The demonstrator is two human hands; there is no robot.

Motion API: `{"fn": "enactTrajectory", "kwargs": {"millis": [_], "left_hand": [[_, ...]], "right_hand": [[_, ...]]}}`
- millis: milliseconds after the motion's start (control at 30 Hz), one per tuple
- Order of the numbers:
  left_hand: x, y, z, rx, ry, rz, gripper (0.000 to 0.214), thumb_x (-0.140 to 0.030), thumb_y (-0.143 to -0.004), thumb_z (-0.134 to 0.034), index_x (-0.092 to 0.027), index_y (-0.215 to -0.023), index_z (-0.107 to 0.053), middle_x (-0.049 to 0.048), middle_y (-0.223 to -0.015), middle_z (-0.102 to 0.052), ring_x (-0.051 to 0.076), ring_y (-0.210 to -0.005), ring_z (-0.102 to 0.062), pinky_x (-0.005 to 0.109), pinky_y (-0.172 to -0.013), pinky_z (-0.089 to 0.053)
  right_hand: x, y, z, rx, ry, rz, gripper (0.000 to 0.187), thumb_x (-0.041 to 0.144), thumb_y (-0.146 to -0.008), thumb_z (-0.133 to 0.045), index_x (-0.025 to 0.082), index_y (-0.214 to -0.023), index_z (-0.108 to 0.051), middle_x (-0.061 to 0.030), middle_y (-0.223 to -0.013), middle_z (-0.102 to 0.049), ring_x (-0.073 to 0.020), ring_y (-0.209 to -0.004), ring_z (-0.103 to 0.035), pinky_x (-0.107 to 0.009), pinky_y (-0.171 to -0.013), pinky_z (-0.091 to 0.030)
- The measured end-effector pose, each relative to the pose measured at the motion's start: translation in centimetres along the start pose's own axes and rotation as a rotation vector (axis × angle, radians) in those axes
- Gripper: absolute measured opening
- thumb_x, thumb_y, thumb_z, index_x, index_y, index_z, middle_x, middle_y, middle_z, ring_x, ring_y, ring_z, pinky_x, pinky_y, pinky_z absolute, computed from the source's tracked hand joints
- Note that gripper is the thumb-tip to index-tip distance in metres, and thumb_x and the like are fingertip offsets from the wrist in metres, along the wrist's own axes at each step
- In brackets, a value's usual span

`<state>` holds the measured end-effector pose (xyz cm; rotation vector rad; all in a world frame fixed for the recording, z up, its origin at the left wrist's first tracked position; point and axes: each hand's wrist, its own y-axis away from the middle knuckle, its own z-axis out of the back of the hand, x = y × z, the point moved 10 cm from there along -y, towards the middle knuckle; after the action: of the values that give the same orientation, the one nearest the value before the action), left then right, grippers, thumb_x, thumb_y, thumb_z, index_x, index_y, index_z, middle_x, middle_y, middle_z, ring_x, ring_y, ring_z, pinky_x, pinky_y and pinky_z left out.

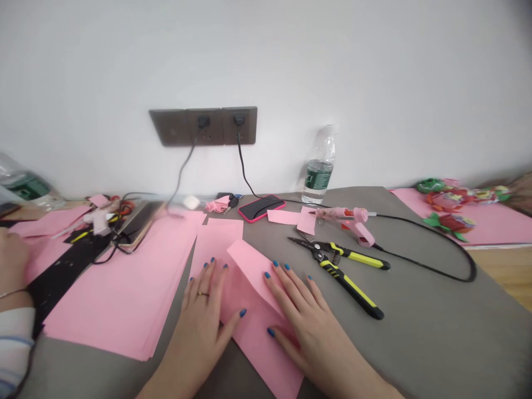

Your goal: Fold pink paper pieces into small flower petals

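Note:
A pink sheet of paper lies at an angle on the grey table in front of me, its upper part folded over into a raised flap. On the paper's left side my left hand rests with fingers stretched out and thumb apart; a thin ring is on one finger. My right hand lies spread over the right side, fingertips on the folded flap. Another pink paper piece sticks out behind the sheet. Both hands have blue nails, and neither grips anything.
A stack of pink paper lies left. To the right are wire-stripping pliers and a pink glue gun with its cord. Behind stand a phone and a water bottle. Another person's hand is far left; paper flowers lie far right.

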<state>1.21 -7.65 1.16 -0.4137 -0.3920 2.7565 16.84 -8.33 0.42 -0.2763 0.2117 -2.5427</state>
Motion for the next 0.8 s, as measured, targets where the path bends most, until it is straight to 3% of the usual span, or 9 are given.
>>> {"fn": "enactTrajectory", "kwargs": {"millis": [167,233,333,400,467,533,633,733,800], "left_hand": [[3.9,-2.4,0.5,0.068,0.423,0.152,0.071,-0.033,-0.091,-0.056,-0.026,-0.15,-0.017,0.0112,-0.116,-0.067,0.027,-0.111,-0.063,0.05,-0.096,-0.051],[4.3,-2.9,0.3,0.119,0.434,0.112,0.071,-0.034,-0.089,-0.06,-0.028,-0.15,-0.023,0.0115,-0.125,-0.063,0.026,-0.116,-0.061,0.047,-0.097,-0.051],[2.4,-3.4,-0.6,0.237,0.265,-0.135,0.077,-0.049,-0.073,-0.076,-0.028,-0.14,-0.044,0.0137,-0.144,-0.05,0.036,-0.132,-0.046,0.056,-0.105,-0.042],[0.2,-3.7,-1.6,0.331,0.158,-0.32,0.086,-0.058,-0.059,-0.082,-0.026,-0.133,-0.053,0.0127,-0.136,-0.058,0.04,-0.129,-0.048,0.066,-0.108,-0.034],[-1.7,-4.4,-1.8,0.372,0.059,-0.426,0.082,-0.056,-0.058,-0.083,-0.021,-0.128,-0.056,0.0107,-0.122,-0.065,0.037,-0.117,-0.056,0.068,-0.107,-0.032],[-3.5,-5.3,-1.0,0.37,-0.049,-0.495,0.067,-0.051,-0.062,-0.082,-0.017,-0.116,-0.063,0.0089,-0.112,-0.066,0.033,-0.109,-0.059,0.059,-0.105,-0.04],[-5.7,-5.3,1.2,0.374,-0.103,-0.576,0.028,-0.037,-0.069,-0.082,-0.019,-0.082,-0.067,0.0038,-0.094,-0.066,0.025,-0.093,-0.062,0.04,-0.085,-0.054],[-6.6,-2.2,3.1,0.358,-0.082,-0.645,0.013,-0.02,-0.079,-0.072,-0.022,-0.074,-0.06,-0.0015,-0.081,-0.065,0.018,-0.07,-0.059,0.031,-0.065,-0.051],[-6.2,0.7,4.3,0.254,0.044,-0.636,0.014,-0.024,-0.08,-0.068,-0.024,-0.071,-0.057,-0.0034,-0.073,-0.064,0.017,-0.061,-0.055,0.028,-0.054,-0.044]], "right_hand": [[-1.2,-0.2,1.1,0.075,-0.129,0.007,0.067,0.03,-0.095,-0.046,0.026,-0.156,-0.017,-0.0096,-0.158,-0.032,-0.0287,-0.141,-0.038,-0.051,-0.108,-0.042],[-1.4,-0.3,1.6,0.086,-0.169,0.015,0.064,0.03,-0.098,-0.043,0.028,-0.156,-0.017,-0.0086,-0.157,-0.033,-0.0269,-0.14,-0.039,-0.048,-0.109,-0.041],[-1.8,-0.4,1.7,0.116,-0.209,-0.002,0.065,0.023,-0.096,-0.042,0.026,-0.156,-0.019,-0.0086,-0.157,-0.033,-0.0259,-0.141,-0.038,-0.047,-0.11,-0.041],[-2.0,-0.5,1.6,0.148,-0.244,-0.011,0.066,0.017,-0.093,-0.041,0.024,-0.156,-0.021,-0.008,-0.158,-0.032,-0.0244,-0.143,-0.035,-0.046,-0.111,-0.04],[-2.1,-0.6,1.6,0.167,-0.279,-0.013,0.067,0.012,-0.091,-0.038,0.023,-0.155,-0.022,-0.0074,-0.158,-0.032,-0.0224,-0.143,-0.034,-0.045,-0.111,-0.04],[-2.2,-0.7,1.7,0.168,-0.293,-0.016,0.068,0.01,-0.09,-0.038,0.022,-0.155,-0.023,-0.0076,-0.158,-0.032,-0.0218,-0.143,-0.035,-0.043,-0.111,-0.041],[-2.1,-0.7,1.7,0.156,-0.264,-0.009,0.069,0.008,-0.088,-0.038,0.022,-0.154,-0.026,-0.0091,-0.157,-0.033,-0.0232,-0.141,-0.038,-0.045,-0.109,-0.043],[-1.8,-0.9,1.7,0.123,-0.211,-0.005,0.069,0.003,-0.085,-0.034,0.021,-0.152,-0.032,-0.0097,-0.155,-0.038,-0.0243,-0.138,-0.043,-0.047,-0.107,-0.045],[-1.5,-1.0,1.8,0.094,-0.173,-0.006,0.07,0.002,-0.084,-0.034,0.021,-0.151,-0.033,-0.0095,-0.154,-0.039,-0.0248,-0.136,-0.046,-0.047,-0.104,-0.047]]}}
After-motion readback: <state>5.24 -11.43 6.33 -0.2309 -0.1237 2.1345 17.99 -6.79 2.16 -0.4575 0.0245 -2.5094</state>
